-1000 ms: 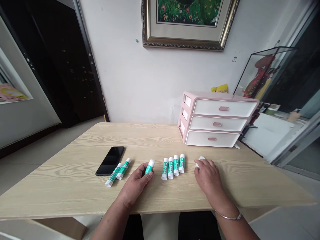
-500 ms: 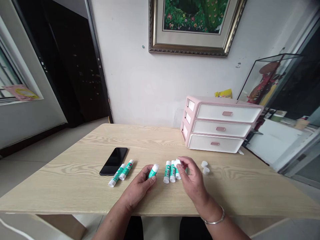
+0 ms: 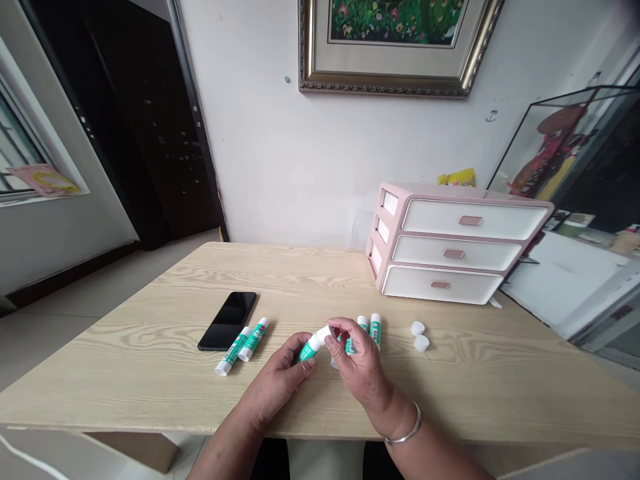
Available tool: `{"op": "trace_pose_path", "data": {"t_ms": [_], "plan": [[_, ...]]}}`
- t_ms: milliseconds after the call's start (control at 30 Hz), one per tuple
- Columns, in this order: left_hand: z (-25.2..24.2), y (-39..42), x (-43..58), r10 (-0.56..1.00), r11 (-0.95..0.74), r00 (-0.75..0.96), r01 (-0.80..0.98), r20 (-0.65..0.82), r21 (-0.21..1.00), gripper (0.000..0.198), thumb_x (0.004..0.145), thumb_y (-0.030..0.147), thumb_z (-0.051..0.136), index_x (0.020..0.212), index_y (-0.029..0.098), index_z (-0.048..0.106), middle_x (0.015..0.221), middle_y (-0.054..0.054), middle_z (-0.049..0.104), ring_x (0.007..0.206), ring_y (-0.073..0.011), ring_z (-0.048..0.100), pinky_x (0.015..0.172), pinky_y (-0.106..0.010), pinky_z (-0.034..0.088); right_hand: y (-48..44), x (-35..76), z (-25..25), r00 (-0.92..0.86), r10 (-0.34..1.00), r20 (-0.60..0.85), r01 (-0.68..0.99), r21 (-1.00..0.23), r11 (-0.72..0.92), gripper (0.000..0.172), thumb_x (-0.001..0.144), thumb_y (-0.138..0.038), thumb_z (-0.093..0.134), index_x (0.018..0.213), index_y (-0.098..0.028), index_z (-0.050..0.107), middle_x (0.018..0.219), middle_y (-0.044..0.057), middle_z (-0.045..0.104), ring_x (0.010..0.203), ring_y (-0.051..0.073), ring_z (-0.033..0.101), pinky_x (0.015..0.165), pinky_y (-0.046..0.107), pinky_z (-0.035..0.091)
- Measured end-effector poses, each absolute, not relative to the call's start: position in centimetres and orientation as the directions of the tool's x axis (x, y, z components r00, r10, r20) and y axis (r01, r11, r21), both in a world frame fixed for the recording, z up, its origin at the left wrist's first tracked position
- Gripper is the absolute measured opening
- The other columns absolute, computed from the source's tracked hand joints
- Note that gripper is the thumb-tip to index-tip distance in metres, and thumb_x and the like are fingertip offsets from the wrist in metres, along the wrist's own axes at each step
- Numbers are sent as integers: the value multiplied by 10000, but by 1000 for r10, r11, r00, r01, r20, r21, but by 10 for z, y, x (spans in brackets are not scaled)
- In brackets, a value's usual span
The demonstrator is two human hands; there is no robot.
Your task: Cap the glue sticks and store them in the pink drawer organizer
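Since the glue stick [image 3: 309, 348] at lower centre looks light, stiff and slick, the left hand [image 3: 280, 377] has its grip clamped on the barrel, while the right hand [image 3: 363, 370] has its grip pinched on the cap [image 3: 324, 332].

Pale wood-grain table [image 3: 150, 360]. Carries black slab smartphone [image 3: 227, 320] left of centre, two green-and-white plastic glue sticks [image 3: 243, 345] just beside it, more such sticks [image 3: 375, 327] at centre, two small white round caps [image 3: 419, 336] nearby, pink-and-white three-drawer plastic organiser [image 3: 450, 250] far right.
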State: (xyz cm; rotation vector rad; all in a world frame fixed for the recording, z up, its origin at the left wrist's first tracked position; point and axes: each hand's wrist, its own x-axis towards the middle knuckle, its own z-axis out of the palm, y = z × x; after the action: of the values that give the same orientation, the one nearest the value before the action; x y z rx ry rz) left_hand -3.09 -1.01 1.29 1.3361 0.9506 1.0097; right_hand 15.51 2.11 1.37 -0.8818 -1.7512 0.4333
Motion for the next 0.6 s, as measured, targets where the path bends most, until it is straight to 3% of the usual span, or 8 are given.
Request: {"op": "trace_pose_path", "data": {"t_ms": [167, 367, 600], "plan": [[9, -10, -32, 960, -9, 279, -10, 11, 1000, 426, 886, 396, 649, 1266, 207, 613, 843, 22, 562, 673, -117, 416, 616, -228, 334, 19, 155, 15, -175, 724, 667, 330, -653, 681, 167, 957, -290, 611, 1118, -262, 644, 1009, 30, 706, 851, 168, 645, 786, 310, 525], [14, -11, -32, 964, -17, 266, 44, 5, 999, 477, 876, 382, 657, 1312, 191, 632, 930, -22, 681, 839, -188, 551, 792, -287, 413, 19, 155, 15, -203, 698, 687, 295, -637, 712, 158, 969, -262, 597, 1122, -259, 639, 1068, 45, 697, 878, 168, 651, 793, 321, 530], [14, -11, -31, 967, -46, 252, 44, 34, 998, 466, 856, 322, 661, 1305, 197, 655, 1011, -37, 730, 1038, -257, 599, 947, -346, 425, 19, 156, 16, -209, 667, 715, 278, -611, 741, 193, 955, -216, 622, 1138, -269, 650, 1062, 31, 706, 901, 164, 668, 826, 330, 545]]}}
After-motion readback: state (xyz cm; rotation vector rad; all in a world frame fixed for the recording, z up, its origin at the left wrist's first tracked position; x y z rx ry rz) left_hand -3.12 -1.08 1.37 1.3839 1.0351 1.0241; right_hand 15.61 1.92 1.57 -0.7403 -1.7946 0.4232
